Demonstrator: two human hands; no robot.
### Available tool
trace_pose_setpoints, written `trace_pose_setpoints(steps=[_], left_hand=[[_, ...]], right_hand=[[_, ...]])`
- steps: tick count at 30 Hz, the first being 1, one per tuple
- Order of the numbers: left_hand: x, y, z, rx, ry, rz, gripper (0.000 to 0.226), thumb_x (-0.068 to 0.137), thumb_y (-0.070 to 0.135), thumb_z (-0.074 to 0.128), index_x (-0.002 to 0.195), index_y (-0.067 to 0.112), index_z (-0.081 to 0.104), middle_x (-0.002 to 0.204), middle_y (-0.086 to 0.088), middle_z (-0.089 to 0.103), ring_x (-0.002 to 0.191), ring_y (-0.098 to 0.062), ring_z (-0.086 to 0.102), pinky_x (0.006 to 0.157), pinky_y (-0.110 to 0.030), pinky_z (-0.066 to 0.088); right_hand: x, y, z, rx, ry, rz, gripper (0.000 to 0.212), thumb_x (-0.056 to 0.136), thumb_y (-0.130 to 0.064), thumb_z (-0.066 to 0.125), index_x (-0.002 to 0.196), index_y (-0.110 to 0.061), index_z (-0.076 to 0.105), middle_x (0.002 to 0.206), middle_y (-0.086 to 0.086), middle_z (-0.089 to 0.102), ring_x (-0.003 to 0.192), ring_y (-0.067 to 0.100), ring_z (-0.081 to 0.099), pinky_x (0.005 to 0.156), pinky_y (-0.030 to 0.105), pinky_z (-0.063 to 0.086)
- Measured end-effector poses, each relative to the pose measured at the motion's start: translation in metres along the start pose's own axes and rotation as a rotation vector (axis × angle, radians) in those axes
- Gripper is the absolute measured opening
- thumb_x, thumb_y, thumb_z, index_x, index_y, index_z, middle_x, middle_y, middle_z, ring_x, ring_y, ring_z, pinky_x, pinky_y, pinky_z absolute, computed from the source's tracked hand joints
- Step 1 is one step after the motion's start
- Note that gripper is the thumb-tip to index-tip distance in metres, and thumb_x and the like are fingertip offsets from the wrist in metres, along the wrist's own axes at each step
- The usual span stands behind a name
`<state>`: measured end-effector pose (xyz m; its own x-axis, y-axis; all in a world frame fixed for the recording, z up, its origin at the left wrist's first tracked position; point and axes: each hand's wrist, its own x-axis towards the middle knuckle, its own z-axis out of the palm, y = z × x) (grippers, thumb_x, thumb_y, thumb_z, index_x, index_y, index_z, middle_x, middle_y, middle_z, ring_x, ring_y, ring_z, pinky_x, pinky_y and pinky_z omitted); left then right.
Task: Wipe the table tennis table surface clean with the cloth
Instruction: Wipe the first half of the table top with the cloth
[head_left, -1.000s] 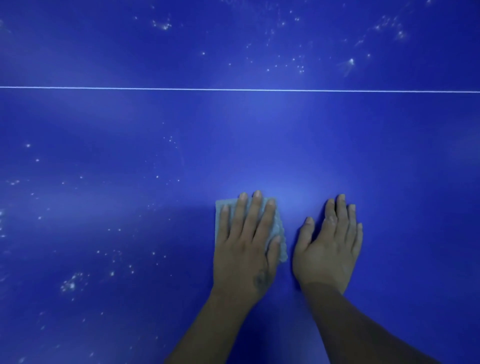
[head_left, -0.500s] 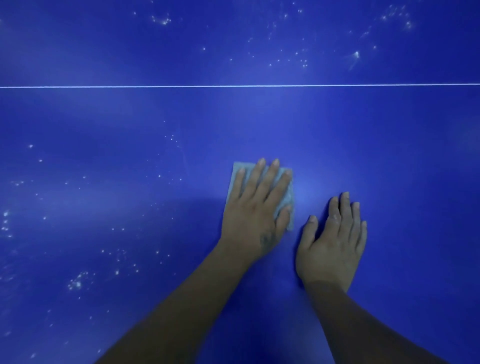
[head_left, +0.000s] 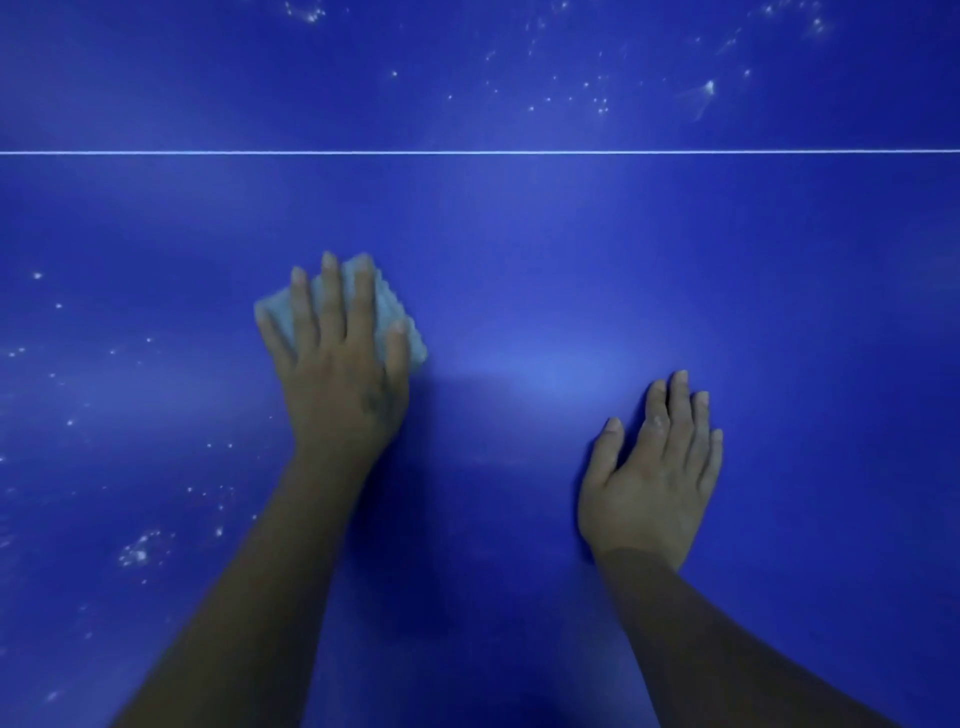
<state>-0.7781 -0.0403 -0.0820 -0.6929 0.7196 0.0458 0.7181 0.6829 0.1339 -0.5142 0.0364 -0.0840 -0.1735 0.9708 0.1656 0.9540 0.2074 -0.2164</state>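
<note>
The left hand (head_left: 340, 374) lies flat on a small pale cloth (head_left: 390, 317), palm down. Its fingers are straight and spread a little, and they press the cloth onto the blue tabletop (head_left: 519, 260). The grip is not curled round the cloth; the fingers just push down on it. The left arm reaches up from the bottom of the picture, leaning a bit to the right.

The right hand (head_left: 652, 478) lies flat on the bare tabletop, palm down, fingers straight and close together. Its grip holds nothing. It is well apart from the cloth, to the right and nearer to the person.

There is no writing to read.

The cloth sits under the left fingers. It peeks out between them, past the fingertips and on both sides. A thin white line (head_left: 623, 151) runs across the tabletop, farther away than the cloth. Little white specks (head_left: 140, 553) dot the tabletop at the left and beyond the line.
</note>
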Motion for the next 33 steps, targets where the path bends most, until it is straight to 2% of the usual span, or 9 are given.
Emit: trace_pose_setpoints(steps=[4,6,14,17,22,27,30,33], left_hand=[[-0.120,0.032,-0.014,-0.027,-0.053,-0.022,0.069,0.110,0.046,0.039,0.169,0.017,0.021,0.176,-0.012,0.017,0.164,-0.037,0.008,0.126,-0.071,0.010],[-0.142,0.041,-0.014,-0.030,-0.067,-0.006,0.070,0.108,0.047,0.042,0.169,0.018,0.024,0.176,-0.011,0.019,0.164,-0.036,0.009,0.126,-0.070,0.012],[-0.023,0.024,0.006,-0.014,0.043,-0.064,0.063,0.113,0.050,0.030,0.169,0.021,0.025,0.175,-0.009,0.022,0.164,-0.033,0.013,0.128,-0.064,0.010],[-0.040,0.033,0.005,-0.029,0.024,-0.033,0.064,0.113,0.050,0.025,0.170,0.021,0.021,0.177,-0.008,0.018,0.164,-0.032,0.009,0.129,-0.063,0.010],[-0.119,0.039,-0.005,-0.024,-0.006,0.042,0.064,0.113,0.049,0.032,0.169,0.019,0.023,0.176,-0.010,0.020,0.164,-0.034,0.010,0.129,-0.064,0.011],[-0.055,0.066,0.009,-0.077,0.023,-0.001,0.065,0.111,0.051,0.030,0.167,0.019,0.030,0.174,-0.009,0.026,0.163,-0.036,0.017,0.127,-0.065,0.013],[-0.054,0.093,0.013,-0.087,-0.031,0.114,0.067,0.110,0.052,0.029,0.168,0.020,0.026,0.176,-0.008,0.021,0.164,-0.034,0.012,0.128,-0.064,0.009],[-0.115,0.102,0.009,-0.100,-0.056,0.322,0.067,0.110,0.049,0.036,0.169,0.018,0.025,0.176,-0.009,0.019,0.164,-0.033,0.011,0.127,-0.063,0.014]], right_hand=[[0.000,0.000,-0.001,0.013,-0.001,0.000,0.058,0.109,-0.034,0.042,0.159,-0.004,0.044,0.174,0.008,0.031,0.164,0.027,0.020,0.132,0.053,0.016],[0.000,0.000,-0.001,0.019,-0.005,-0.001,0.058,0.110,-0.034,0.042,0.159,-0.003,0.043,0.174,0.008,0.030,0.164,0.027,0.020,0.132,0.054,0.016],[0.000,0.001,0.001,0.006,-0.005,0.000,0.059,0.110,-0.036,0.040,0.160,-0.004,0.042,0.174,0.008,0.029,0.164,0.027,0.019,0.133,0.052,0.014],[-0.001,0.001,0.000,0.010,-0.025,0.001,0.059,0.111,-0.037,0.039,0.160,-0.005,0.041,0.175,0.007,0.027,0.164,0.026,0.017,0.133,0.051,0.012],[0.000,0.001,-0.001,-0.006,-0.058,0.009,0.060,0.111,-0.038,0.039,0.162,-0.007,0.038,0.177,0.005,0.023,0.165,0.026,0.014,0.134,0.049,0.008],[0.000,0.001,-0.002,0.018,-0.082,0.011,0.063,0.111,-0.041,0.034,0.164,-0.008,0.036,0.177,0.003,0.020,0.165,0.025,0.012,0.134,0.047,0.005],[0.001,0.003,-0.005,0.068,-0.111,0.011,0.065,0.110,-0.043,0.033,0.165,-0.009,0.035,0.178,0.002,0.020,0.165,0.024,0.010,0.134,0.047,0.003],[-0.008,0.013,-0.013,0.122,-0.153,-0.101,0.064,0.110,-0.044,0.037,0.164,-0.010,0.038,0.177,0.002,0.020,0.165,0.025,0.012,0.134,0.048,0.004]])
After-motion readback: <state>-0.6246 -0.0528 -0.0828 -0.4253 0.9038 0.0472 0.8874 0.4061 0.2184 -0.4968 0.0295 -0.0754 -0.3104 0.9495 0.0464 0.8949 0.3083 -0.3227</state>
